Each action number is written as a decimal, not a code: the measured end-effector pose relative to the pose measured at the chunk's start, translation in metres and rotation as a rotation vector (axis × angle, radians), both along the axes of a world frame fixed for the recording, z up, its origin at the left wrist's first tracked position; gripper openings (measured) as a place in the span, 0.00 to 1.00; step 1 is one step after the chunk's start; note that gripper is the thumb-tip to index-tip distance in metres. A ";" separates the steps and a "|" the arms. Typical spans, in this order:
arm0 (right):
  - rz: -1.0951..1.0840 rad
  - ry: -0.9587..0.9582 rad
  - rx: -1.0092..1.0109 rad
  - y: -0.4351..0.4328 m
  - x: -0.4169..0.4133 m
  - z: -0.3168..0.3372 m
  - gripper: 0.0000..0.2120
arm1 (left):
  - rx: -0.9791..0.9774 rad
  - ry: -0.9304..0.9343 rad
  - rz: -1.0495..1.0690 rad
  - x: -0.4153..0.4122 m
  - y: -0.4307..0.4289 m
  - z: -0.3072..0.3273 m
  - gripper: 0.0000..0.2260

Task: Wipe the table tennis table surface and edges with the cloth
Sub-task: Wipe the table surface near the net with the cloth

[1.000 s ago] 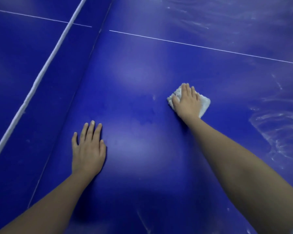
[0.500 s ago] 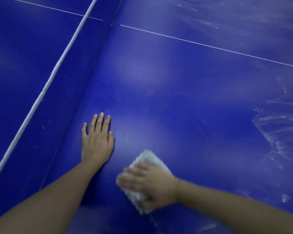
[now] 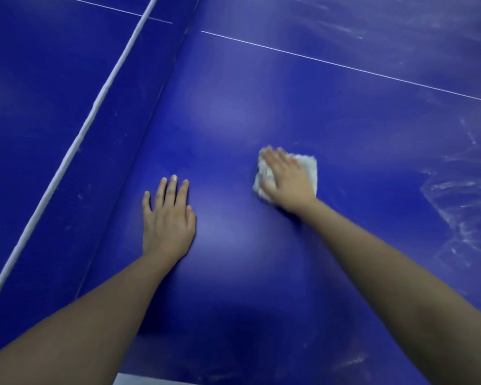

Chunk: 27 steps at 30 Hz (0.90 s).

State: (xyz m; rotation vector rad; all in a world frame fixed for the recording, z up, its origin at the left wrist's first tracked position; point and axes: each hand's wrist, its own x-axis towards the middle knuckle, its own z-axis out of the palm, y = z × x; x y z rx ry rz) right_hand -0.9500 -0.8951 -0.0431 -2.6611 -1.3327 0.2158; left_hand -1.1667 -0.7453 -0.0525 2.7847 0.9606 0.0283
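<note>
**Bench** [image 3: 233, 120]: blue table tennis top, filling nearly the whole view. Soft glare is showing on its middle.

**Cloth** [image 3: 309, 165]: white, bunched into a rough square. It is lying flat on the bench, right of centre and under the right hand. Its far and right edges are sticking out past the hand.

**Right hand** [image 3: 286, 182]: is pressing palm-down on the cloth. The fingers [image 3: 277, 159] are lying fairly straight and close together across it, pointing away and slightly left. They are not curling round it. The hand is blurring, so the thumb's place cannot be told.

**Left hand** [image 3: 167, 218]: is resting palm-down on bare bench, well apart from the cloth and on the net side of it. The fingers [image 3: 173, 187] are lying straight and a little spread, holding nothing.

**Net** [image 3: 114, 168]: dark mesh under a white top band [image 3: 95, 112], running diagonally from the top of the view to the lower left. It is standing left of both hands.

**White line** [image 3: 345, 66]: thin stripe crossing the far part of the bench, from near the net toward the right edge.

**Smears** [image 3: 461, 215]: whitish streaks are showing on the bench at the right edge, apart from the cloth. Fainter ones are showing in the far right corner.
</note>
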 end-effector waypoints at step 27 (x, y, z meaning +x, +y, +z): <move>-0.544 0.093 -0.098 -0.228 -0.212 0.018 0.31 | -0.017 -0.048 -0.013 -0.002 0.002 0.000 0.23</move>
